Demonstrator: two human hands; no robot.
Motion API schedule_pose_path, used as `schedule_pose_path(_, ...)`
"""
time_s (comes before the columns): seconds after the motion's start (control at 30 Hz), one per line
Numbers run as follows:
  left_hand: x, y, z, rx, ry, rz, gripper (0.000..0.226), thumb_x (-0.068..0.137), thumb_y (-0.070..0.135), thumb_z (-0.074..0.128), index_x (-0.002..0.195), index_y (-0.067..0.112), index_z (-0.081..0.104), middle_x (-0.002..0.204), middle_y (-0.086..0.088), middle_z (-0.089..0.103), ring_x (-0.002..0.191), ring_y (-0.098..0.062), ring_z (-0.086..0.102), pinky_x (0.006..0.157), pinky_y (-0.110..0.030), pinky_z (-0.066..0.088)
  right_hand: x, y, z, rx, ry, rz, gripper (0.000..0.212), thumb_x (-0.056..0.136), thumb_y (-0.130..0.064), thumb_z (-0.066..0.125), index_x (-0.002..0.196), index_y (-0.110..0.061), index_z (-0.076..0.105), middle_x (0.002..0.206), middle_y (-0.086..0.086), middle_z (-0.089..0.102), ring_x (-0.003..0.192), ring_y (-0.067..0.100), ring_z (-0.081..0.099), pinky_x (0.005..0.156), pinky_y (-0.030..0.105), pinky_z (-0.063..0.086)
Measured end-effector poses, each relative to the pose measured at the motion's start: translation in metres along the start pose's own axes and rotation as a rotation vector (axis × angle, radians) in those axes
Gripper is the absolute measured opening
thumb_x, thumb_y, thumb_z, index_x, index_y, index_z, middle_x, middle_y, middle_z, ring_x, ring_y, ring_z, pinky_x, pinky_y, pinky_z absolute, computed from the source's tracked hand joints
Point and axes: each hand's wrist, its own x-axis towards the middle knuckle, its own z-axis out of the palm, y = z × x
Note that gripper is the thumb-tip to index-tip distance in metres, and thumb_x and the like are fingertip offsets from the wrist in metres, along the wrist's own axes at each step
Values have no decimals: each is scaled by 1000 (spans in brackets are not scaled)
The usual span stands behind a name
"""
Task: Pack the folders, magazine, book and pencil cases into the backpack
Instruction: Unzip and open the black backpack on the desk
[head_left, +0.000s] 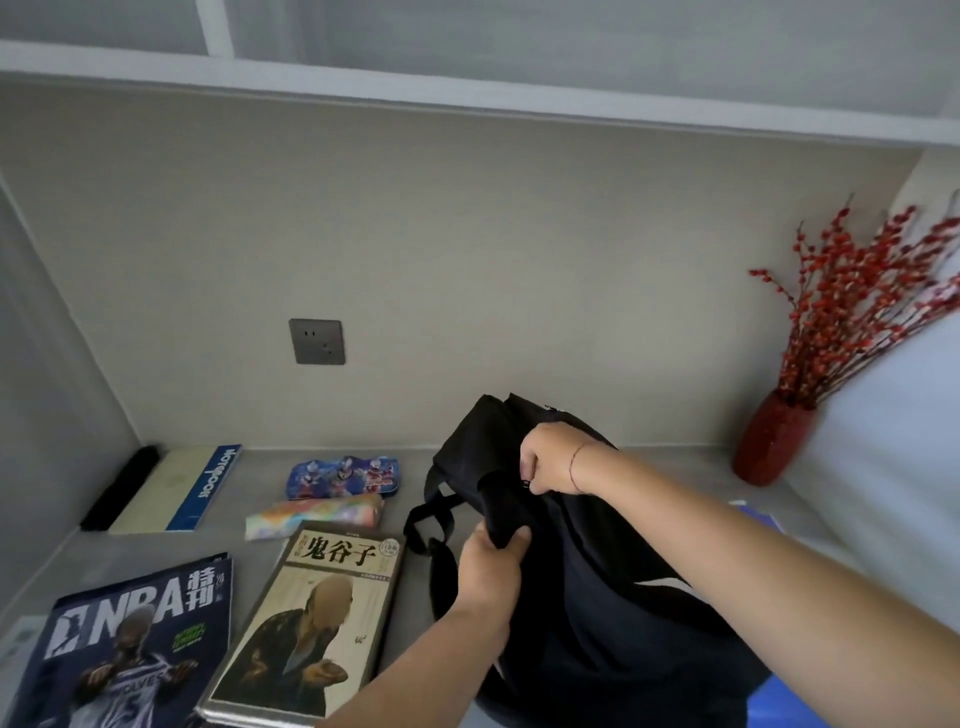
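Starting at the far left of the grey desk (332, 467), a black elongated object (122, 487) is seen lying against the side wall, and touching it on the right is a cream notebook (176, 491) with a blue spine strip. Nearer the front edge, an NBA magazine (132, 649) is laid flat, with another sheet or cover just visible beneath its left corner. Just beside it, a book (306, 623) with a cream cover and large black characters is set at a slight tilt. Behind the book, two pencil cases are placed close together: a pastel, multicoloured pencil case (314, 514) nearer, and a blue cartoon-printed pencil case (343, 477) by the back wall. A grey wall socket (317, 341) is mounted above them. To the right of the book, the black backpack (587, 597) is stood roughly upright on the desk, its straps hanging on the left side. A fold of fabric near its top is clenched in the left hand (491, 564), while the right hand (553, 460) is pinched on what appears to be the zipper pull at the upper edge. Whether the bag is already unzipped cannot be told. Blue folders (763, 519) are partly hidden behind the right forearm, and more blue shows at the lower right. In the far right corner, a red vase (769, 447) of red berry branches is stood.
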Motion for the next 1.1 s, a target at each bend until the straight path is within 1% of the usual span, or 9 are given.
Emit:
schedule_pose_path(0.13,4,5,-2,38,56,-7,6,92,29,58,90,24,61,86,3,69,81,-12,65,64,-23,47,-13,-1,6,-18,67,-20,13,86,-17,62,93,-16,73,101,0,72,96,21,65,84,29,51)
schedule_pose_path(0.27,10,18,-1,40,176,-20,27,94,35,53,107,13,60,87,1,61,87,-22,59,82,-30,44,-35,-5,-2,35,393,-61,6,88,-21,55,87,-20,60,93,-5,65,88,19,58,73,29,45)
schedule_pose_path(0.43,19,40,3,-76,295,-77,40,96,38,49,123,9,56,113,-13,63,109,-34,57,92,-36,44,-77,-14,-5,-13,581,-286,9,88,-17,54,79,-16,56,82,-3,63,86,20,54,82,34,41)
schedule_pose_path(0.6,37,59,-3,-109,364,-103,42,98,29,47,127,-1,51,129,-23,55,120,-38,52,96,-41,43,-115,-9,10,-51,724,-313,20,86,-20,49,68,-15,57,72,-9,62,73,18,56,70,29,38)
schedule_pose_path(0.7,40,66,-7,132,499,27,52,89,23,63,130,-3,43,136,-23,46,125,-39,45,105,-49,37,-116,4,10,-3,871,-247,22,85,-14,52,66,-10,62,71,-4,65,66,23,60,67,30,41)
schedule_pose_path(0.77,29,69,-6,472,553,418,72,83,27,68,140,7,29,147,-14,31,137,-32,28,109,-49,24,-111,14,6,86,967,-207,14,81,-2,61,68,-5,64,73,1,67,67,27,62,69,31,42)
schedule_pose_path(0.83,14,77,-2,762,300,918,66,88,34,60,144,23,26,151,2,28,142,-18,18,112,-42,15,-107,20,3,164,1012,-192,12,80,4,65,70,-3,64,75,3,67,70,28,64,71,28,41)
schedule_pose_path(0.93,8,91,6,1003,-249,1077,43,96,30,47,137,35,39,139,18,45,140,-4,18,112,-29,8,-101,20,2,221,1048,-210,11,79,4,67,71,-3,65,75,3,66,71,24,61,72,25,41)
schedule_pose_path(1.1,11,103,12,1049,-237,1172,20,94,27,53,112,24,61,101,12,64,94,-7,39,92,-20,23,-98,14,3,342,973,-184,5,80,-9,69,77,-10,65,63,-12,49,57,-3,40,61,13,33)
